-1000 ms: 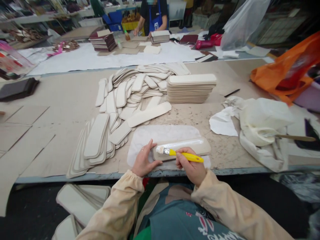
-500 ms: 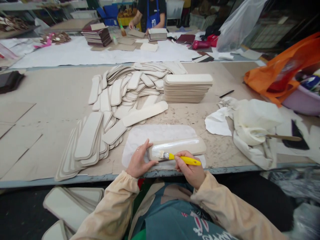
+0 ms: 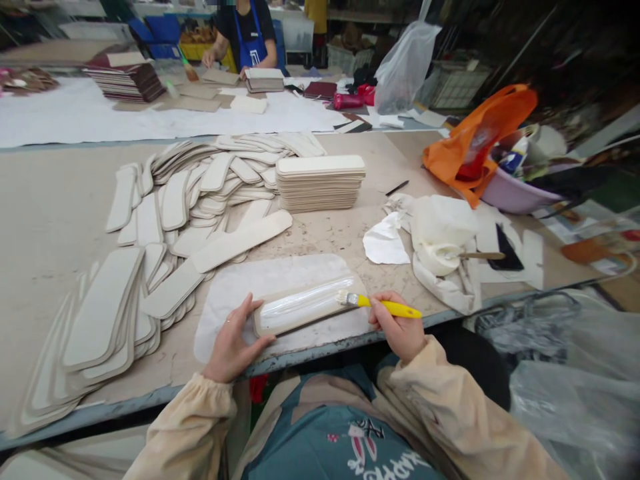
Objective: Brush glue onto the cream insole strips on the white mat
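Apron (image 3: 320, 440) in teal, with lettering, at bottom of view; tan sleeves on both arms. Pale boards (image 3: 75, 457) lower left, below table level.

Left hand (image 3: 233, 343): thumb and fingers spread apart, set about the left end of a long pale panel (image 3: 305, 307). Right hand (image 3: 400, 333): closed round a yellow-handled brush (image 3: 364, 301), its bristles at the panel's right end. Hands well apart from each other, one at either end of the work.

Panel lies flat, slightly slanted, on a white sheet (image 3: 225, 293) by the table's near edge—glossy wet streaks along its face.

Left of sheet, a fanned row of rounded pale boards (image 3: 103, 313); beyond, a loose heap of similar strips (image 3: 215, 177). Right of heap, a tidy stack (image 3: 320, 183). Rightward: crumpled white paper (image 3: 385, 240), then white cloth (image 3: 445, 217) bunched around a small white pot (image 3: 443, 259), wooden stick (image 3: 483, 255) resting across it. Black pen (image 3: 397, 187) behind the paper. Orange bag (image 3: 465, 157) beside a lilac basin (image 3: 515, 190).

Farther table, white-covered: maroon stack (image 3: 125, 81), clear plastic bag (image 3: 405, 67). Co-worker (image 3: 250, 43) behind it—blue apron, hands over pieces on the tabletop.
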The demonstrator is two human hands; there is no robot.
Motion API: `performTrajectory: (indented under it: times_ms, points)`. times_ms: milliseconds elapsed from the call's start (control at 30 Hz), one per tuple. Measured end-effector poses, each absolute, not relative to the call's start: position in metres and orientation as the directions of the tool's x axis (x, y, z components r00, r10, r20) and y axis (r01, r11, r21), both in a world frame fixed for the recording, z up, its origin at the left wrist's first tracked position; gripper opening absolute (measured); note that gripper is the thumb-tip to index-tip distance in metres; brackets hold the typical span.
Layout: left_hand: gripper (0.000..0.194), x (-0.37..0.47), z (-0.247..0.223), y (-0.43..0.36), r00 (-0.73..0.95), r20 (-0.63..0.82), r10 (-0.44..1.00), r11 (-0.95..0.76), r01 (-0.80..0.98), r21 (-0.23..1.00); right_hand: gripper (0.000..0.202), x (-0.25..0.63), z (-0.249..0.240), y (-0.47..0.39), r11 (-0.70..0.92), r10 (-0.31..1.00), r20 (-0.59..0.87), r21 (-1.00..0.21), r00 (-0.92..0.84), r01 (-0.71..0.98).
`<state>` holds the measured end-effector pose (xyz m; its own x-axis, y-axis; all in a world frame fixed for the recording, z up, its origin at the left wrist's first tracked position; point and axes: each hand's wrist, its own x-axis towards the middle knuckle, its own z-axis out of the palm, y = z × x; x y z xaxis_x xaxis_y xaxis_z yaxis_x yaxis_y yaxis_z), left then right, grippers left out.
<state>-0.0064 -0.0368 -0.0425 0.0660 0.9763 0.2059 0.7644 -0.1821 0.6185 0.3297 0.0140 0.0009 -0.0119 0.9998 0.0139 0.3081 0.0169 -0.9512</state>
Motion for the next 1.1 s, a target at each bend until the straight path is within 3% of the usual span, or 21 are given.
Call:
performTrajectory:
  times_ms: [500, 700, 800, 933, 1100]
  points:
    - [0.089, -0.006, -0.041, -0.037, 0.073, 0.219, 0.973, -0.193, 0.778, 0.598, 0.034, 0.337, 0.012, 0.025, 0.044, 0.979, 0.101, -0.952, 0.176, 0.302]
    - [0.087, -0.004, -0.039, -0.038, 0.076, 0.225, 0.971, -0.200, 0.771, 0.605, 0.035, 0.338, 0.009, 0.027, 0.054, 0.994, 0.090, -0.898, 0.062, 0.437]
    - [0.089, -0.003, -0.039, -0.039, 0.078, 0.238, 0.968, -0.213, 0.758, 0.617, 0.036, 0.347, 0.009, 0.022, 0.057, 0.989, 0.112, -0.887, 0.094, 0.459]
    - [0.091, -0.003, -0.039, -0.039, 0.075, 0.222, 0.972, -0.201, 0.754, 0.625, 0.033, 0.337, 0.013, 0.016, 0.076, 0.984, 0.127, -0.931, 0.122, 0.357]
    - [0.092, -0.004, -0.039, -0.040, 0.068, 0.223, 0.972, -0.198, 0.750, 0.631, 0.023, 0.280, 0.020, 0.003, 0.083, 0.990, 0.062, -0.982, -0.127, 0.168]
